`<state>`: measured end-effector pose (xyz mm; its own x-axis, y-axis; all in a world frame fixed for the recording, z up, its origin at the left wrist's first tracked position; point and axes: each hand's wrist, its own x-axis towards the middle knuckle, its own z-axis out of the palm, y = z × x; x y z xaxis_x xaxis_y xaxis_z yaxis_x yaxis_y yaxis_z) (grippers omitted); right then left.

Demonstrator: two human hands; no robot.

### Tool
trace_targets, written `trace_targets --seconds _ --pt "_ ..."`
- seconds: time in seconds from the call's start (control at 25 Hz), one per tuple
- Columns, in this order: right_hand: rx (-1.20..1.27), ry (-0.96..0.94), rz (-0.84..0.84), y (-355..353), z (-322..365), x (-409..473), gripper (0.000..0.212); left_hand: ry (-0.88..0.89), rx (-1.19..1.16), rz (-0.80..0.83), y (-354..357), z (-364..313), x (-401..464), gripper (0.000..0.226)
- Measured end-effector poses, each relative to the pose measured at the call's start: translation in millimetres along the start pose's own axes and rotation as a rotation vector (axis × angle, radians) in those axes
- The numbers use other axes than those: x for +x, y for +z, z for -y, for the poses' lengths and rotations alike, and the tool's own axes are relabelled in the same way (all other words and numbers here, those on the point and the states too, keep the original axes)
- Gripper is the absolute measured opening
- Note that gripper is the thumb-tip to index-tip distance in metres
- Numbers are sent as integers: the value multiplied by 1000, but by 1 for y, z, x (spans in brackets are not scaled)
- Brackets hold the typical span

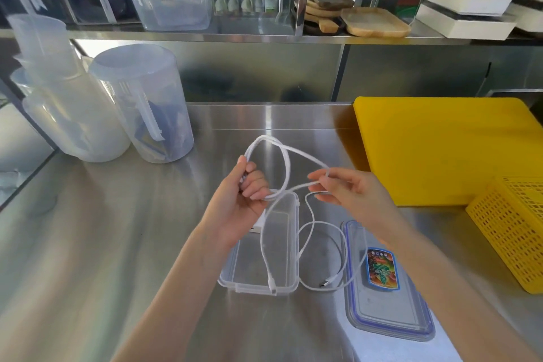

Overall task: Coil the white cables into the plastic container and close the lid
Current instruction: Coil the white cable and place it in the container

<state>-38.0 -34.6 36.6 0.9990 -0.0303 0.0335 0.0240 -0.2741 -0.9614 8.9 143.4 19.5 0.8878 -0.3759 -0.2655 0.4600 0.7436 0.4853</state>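
The steel counter (117, 244) fills the lower frame, and on it, low and centre, the open plastic container (289, 250) is seen, with its lid (390, 317) laid flat just to the right, blue seal and printed sticker showing. Above the container, at mid-frame, a white cable (286, 156) is held up in a loose loop between both hands. It is gripped by the left hand (244, 200), whose fingers are curled round gathered turns, and pinched by the right hand (349, 188) between thumb and fingertips, the other fingers being spread. One plug end (273, 288) hangs down over the container's near rim. A second white cable (323, 244) lies slack on the counter between container and lid, its plug (327, 282) pointing left. The cables are judged light, limp and somewhat springy, so loops are likely to open unless kept pinned in the palm. A hold is best taken on the cord itself, near the gathered turns, not at the plugs. The container is judged light, rigid and apt to slide on the smooth steel.
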Motion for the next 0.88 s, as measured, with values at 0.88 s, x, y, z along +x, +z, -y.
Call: trace_targets --seconds 0.88 --pt "279 170 -114 34 -11 -15 23 595 1267 -299 -3 48 6 34"
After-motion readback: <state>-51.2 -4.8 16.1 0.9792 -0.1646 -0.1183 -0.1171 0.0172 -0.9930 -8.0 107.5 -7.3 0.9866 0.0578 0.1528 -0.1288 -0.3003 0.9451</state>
